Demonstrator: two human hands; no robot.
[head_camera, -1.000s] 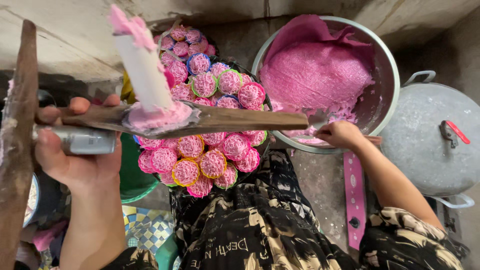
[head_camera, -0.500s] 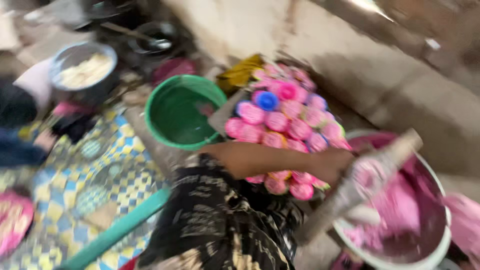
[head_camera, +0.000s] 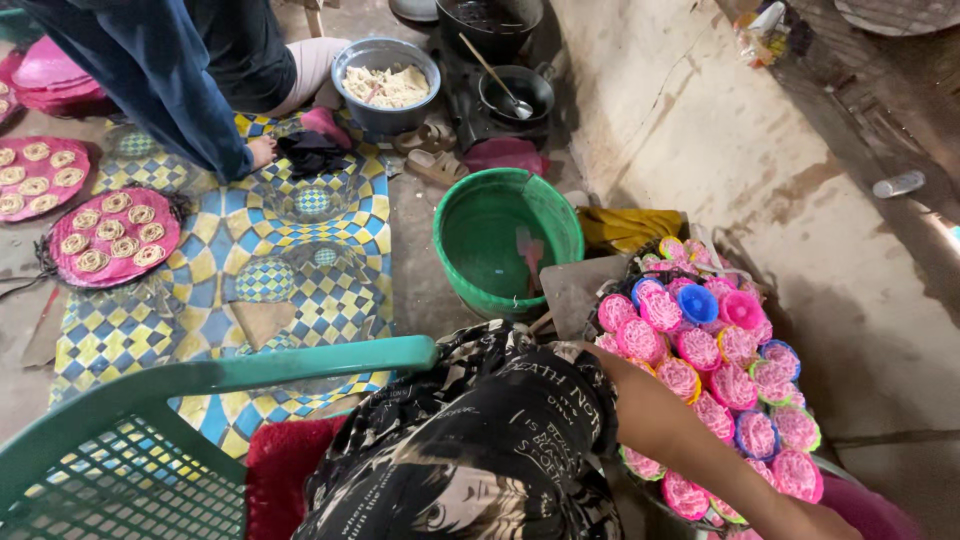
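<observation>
Neither of my hands shows. One bare forearm (head_camera: 690, 440) of mine runs from my black patterned sleeve (head_camera: 500, 430) down to the lower right edge, where the frame cuts off the hand. It passes beside a heap of small round moulds (head_camera: 720, 370) in pink, blue and yellow, filled with pink noodle strands. A sliver of pink rim (head_camera: 870, 510) shows at the bottom right corner.
A green bucket (head_camera: 480, 230) holding a pink spatula stands left of the heap. A green plastic chair back (head_camera: 200, 385) is at the lower left. On a blue and yellow mat (head_camera: 300, 250) lie pink trays (head_camera: 110, 235) of noodle coils. Another person (head_camera: 150, 70) stands by a metal bowl (head_camera: 385, 85).
The view has swung left and away from the big pink dough bowl and the wooden press. Both hands have left the frame; the mat, trays and another person have come into sight.
</observation>
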